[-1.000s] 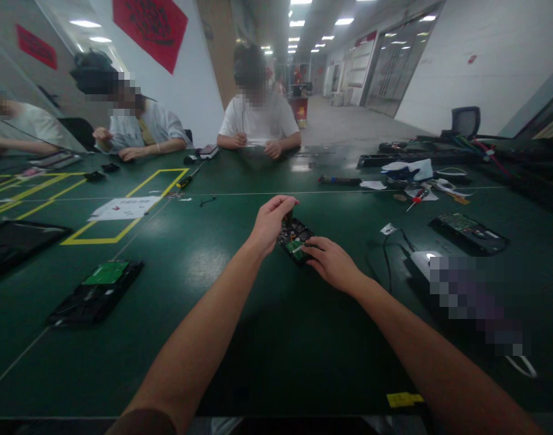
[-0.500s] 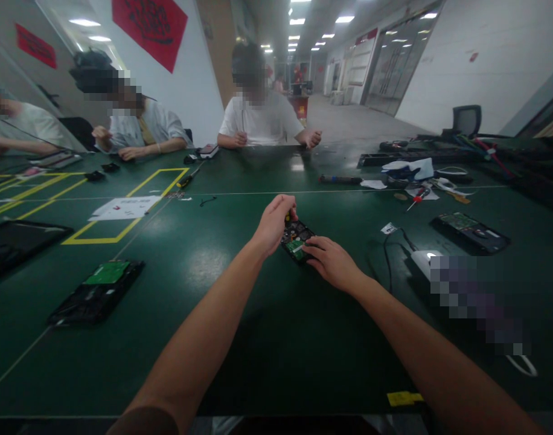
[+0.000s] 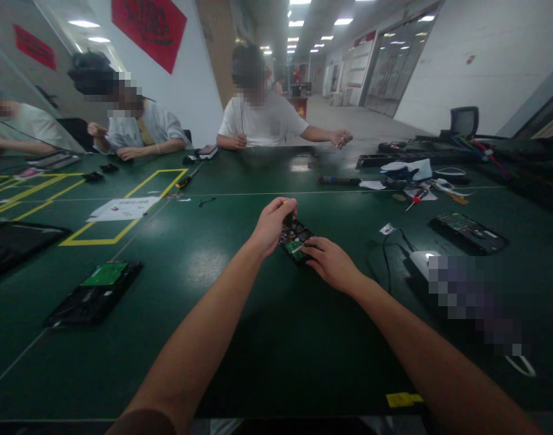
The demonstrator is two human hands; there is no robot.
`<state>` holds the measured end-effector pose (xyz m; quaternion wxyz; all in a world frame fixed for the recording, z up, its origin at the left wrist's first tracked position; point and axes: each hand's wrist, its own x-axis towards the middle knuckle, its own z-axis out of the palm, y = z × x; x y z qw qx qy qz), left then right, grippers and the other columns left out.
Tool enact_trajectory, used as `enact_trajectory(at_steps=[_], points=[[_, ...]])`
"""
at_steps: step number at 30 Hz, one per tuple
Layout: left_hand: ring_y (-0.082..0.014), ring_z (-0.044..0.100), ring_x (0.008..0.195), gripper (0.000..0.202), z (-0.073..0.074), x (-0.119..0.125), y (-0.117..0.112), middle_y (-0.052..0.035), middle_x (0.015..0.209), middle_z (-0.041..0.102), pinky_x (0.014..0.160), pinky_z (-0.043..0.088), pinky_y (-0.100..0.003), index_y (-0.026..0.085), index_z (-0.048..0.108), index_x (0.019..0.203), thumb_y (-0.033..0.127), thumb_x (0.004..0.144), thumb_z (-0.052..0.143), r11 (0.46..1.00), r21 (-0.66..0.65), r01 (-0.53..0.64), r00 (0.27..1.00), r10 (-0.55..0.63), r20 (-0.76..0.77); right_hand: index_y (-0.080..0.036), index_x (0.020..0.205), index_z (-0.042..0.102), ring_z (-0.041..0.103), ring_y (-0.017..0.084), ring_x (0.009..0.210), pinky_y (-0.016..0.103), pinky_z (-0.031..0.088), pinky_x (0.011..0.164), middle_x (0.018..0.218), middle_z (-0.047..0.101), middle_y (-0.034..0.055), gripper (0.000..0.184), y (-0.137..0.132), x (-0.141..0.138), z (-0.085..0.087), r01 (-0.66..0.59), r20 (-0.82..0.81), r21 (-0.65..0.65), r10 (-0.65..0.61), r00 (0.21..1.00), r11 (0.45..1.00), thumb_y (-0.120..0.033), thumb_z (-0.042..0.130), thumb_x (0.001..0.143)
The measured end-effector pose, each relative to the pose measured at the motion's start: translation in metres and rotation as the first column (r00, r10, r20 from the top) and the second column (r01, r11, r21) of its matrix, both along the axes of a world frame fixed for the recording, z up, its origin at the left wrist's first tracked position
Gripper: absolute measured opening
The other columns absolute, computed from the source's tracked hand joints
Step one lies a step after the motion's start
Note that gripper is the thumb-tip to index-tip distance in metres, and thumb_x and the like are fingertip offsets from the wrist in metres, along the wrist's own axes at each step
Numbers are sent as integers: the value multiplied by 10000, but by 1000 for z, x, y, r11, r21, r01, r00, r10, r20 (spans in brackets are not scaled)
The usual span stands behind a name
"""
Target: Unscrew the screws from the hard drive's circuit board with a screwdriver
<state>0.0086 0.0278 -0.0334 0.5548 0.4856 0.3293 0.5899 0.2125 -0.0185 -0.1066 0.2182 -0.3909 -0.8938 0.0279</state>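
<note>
An opened black electronic device (image 3: 296, 243) with a green circuit board lies on the table in front of me. My left hand (image 3: 276, 220) is closed around a small screwdriver (image 3: 289, 218), mostly hidden by the fingers, held upright over the device's far left part. Its tip is out of sight. From the right, my right hand (image 3: 331, 260) grips the near right edge of the device, fingertips resting over the board and thumb lower at the side.
Another opened device (image 3: 95, 293) lies left, a third (image 3: 469, 232) right. A white power strip (image 3: 424, 261) with a cable is near my right forearm. A red screwdriver (image 3: 416, 199), papers and cables lie at the back right. Co-workers (image 3: 262, 115) sit across the table.
The co-worker opposite has stretched one arm out to the right over the table. My hands stay at the device, with the left hand's fingers slightly shifted on the screwdriver.
</note>
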Motion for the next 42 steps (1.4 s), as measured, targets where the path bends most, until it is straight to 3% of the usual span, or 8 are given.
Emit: enact_trajectory(at_steps=[4,9,13,19,24,34,38,42], points=[[-144,593,791,216,2,-5,0,-33,855,667,768,459,-269,167,737,879,379,839,732,999,29,-23,999,24,-47,-206,1299,682,566,325,1305,557,484,1113,1377,629,138,334,0,0,0,-2,8,7,2,1000,1000,-201,635,968],[-161,623,746,159,4,-3,0,-21,762,632,755,495,-298,188,656,897,345,873,644,1000,-22,19,994,-16,112,-201,1298,676,566,328,1306,566,487,1106,1383,623,143,337,1,1,-2,-2,-1,13,2,1000,1000,-191,636,964],[-143,575,657,159,2,2,2,1,703,564,727,503,-292,198,614,834,337,891,564,998,-57,-33,993,40,114,-215,1297,676,566,321,1310,564,487,1105,1368,633,134,334,1,1,-2,-19,-19,7,20,1000,1000,-187,625,968],[-123,562,667,217,-6,4,4,20,742,570,732,486,-273,201,582,880,393,884,682,999,8,-31,999,31,21,-218,1314,674,565,323,1309,566,484,1108,1378,625,135,348,1,1,-2,-8,-10,1,8,1000,1000,-205,629,969],[-147,621,728,271,-5,0,3,4,803,640,749,497,-296,221,513,956,415,885,688,998,-51,-22,997,25,75,-217,1309,679,566,324,1308,565,488,1103,1377,625,138,349,1,1,-1,-10,-19,-5,10,1000,1000,-197,636,964],[-158,597,777,186,-2,-2,4,-36,846,636,775,499,-301,177,702,864,346,878,624,999,11,-40,999,40,-23,-192,1299,680,563,327,1316,568,482,1110,1378,627,153,336,0,0,0,-7,-7,-4,7,1000,1000,-191,629,967],[-166,609,728,173,2,-1,1,-22,768,620,773,505,-316,196,654,935,343,890,572,1000,-18,8,999,-8,37,-210,1294,679,566,325,1310,575,490,1099,1367,634,140,337,0,1,-1,-5,-15,1,5,1000,1000,-189,631,961],[-146,564,652,167,2,3,1,3,703,545,738,497,-302,200,597,837,351,887,548,997,-71,-24,996,30,80,-221,1295,676,563,318,1312,569,487,1101,1368,635,129,337,0,0,0,-8,-14,-4,8,1000,1000,-183,620,966]])
